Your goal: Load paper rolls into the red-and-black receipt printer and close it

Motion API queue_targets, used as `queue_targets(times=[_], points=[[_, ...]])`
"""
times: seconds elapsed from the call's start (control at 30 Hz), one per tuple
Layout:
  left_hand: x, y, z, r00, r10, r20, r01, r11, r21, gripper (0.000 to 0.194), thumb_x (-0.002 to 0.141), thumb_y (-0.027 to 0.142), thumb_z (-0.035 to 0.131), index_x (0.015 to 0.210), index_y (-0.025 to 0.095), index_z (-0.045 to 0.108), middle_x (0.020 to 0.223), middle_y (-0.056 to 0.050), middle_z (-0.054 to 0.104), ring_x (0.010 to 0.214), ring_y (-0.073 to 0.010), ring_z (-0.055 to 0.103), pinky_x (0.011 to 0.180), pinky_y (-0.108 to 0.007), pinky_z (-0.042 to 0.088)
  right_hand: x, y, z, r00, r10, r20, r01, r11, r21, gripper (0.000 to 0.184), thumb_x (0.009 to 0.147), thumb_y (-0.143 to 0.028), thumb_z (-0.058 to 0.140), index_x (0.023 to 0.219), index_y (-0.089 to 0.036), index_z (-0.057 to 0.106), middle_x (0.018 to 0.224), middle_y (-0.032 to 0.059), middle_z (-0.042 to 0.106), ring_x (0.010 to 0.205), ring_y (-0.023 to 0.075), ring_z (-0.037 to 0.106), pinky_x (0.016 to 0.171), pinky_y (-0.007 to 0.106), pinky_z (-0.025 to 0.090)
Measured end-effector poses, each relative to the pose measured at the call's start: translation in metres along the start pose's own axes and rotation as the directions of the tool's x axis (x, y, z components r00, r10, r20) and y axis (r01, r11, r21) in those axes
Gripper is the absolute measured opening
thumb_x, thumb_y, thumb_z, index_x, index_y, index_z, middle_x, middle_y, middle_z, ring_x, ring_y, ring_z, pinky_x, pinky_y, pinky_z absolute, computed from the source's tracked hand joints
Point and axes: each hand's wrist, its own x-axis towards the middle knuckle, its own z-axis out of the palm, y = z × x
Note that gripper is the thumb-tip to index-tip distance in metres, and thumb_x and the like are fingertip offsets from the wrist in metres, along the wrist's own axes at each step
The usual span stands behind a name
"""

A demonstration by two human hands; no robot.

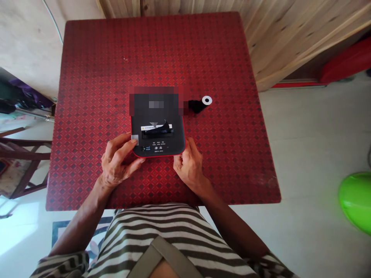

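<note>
The desk (95, 85) is deep red, covered in small dark diamonds. The slotted device (147, 117) is black with a red rim, its label (145, 128) white with a yellow triangle. The roll (198, 107) is black, white at one end. The shirt (162, 218) wears cream and dark olive stripes, the planks (272, 34) honey-brown, the floor (304, 154) pale grey

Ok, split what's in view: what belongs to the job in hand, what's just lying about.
With the job:
black device, between left hand and right hand
dark strip on it
roll, probably, though untouched

Apparently lying about:
green object, right
red object, upper right
</note>
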Motion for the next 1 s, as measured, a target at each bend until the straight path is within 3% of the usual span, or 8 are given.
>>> queue_targets(times=[0.2, 0.43, 0.8, 1.0], points=[[0.0018, -0.0025, -0.0014, 1.000, 0.012, -0.006, -0.012, 1.000, -0.025, 0.056, 0.098, 0.046, 0.079, 0.147, 0.026, 0.058, 0.128, -0.010, 0.075, 0.114, -0.0235, 0.076, 0.093, -0.037, 0.066, 0.0006, 0.0003, -0.0009, 1.000, -0.027, -0.004, 0.027, 0.999, -0.039, 0.054, 0.097, -0.004, 0.048, 0.149, -0.018, 0.053, 0.114, 0.0127, 0.074, 0.100, 0.0239, 0.079, 0.081, 0.036, 0.069], [0.0041, -0.0030, -0.0026, 1.000, 0.000, -0.005, 0.000, 0.998, -0.062, 0.063, 0.093, 0.044, 0.085, 0.147, 0.025, 0.059, 0.127, -0.011, 0.076, 0.113, -0.0252, 0.078, 0.095, -0.039, 0.067, 0.0042, -0.0005, -0.0003, 1.000, 0.016, -0.010, -0.015, 0.999, 0.044, 0.051, 0.097, -0.004, 0.049, 0.145, -0.020, 0.055, 0.114, 0.0124, 0.075, 0.098, 0.0242, 0.079, 0.082, 0.036, 0.070], [0.0076, 0.0007, -0.0041, 0.995, -0.098, 0.032, 0.102, 0.979, -0.178, 0.056, 0.091, 0.042, 0.087, 0.139, 0.025, 0.062, 0.127, -0.010, 0.074, 0.115, -0.0241, 0.076, 0.097, -0.040, 0.066, 0.0026, 0.0005, 0.0016, 0.999, 0.029, -0.024, -0.027, 0.996, 0.082, 0.056, 0.092, 0.001, 0.047, 0.144, -0.020, 0.055, 0.108, 0.0086, 0.072, 0.088, 0.0215, 0.075, 0.080, 0.035, 0.067], [0.0049, -0.0019, -0.0021, 0.990, -0.137, 0.036, 0.141, 0.975, -0.175, 0.052, 0.091, 0.047, 0.086, 0.133, 0.026, 0.064, 0.124, -0.008, 0.075, 0.112, -0.0242, 0.076, 0.095, -0.042, 0.065, 0.0025, 0.0019, 0.0011, 0.999, 0.033, 0.005, -0.034, 0.995, 0.094, 0.061, 0.091, 0.000, 0.048, 0.148, -0.021, 0.052, 0.114, 0.0108, 0.074, 0.096, 0.0244, 0.076, 0.085, 0.039, 0.068]])
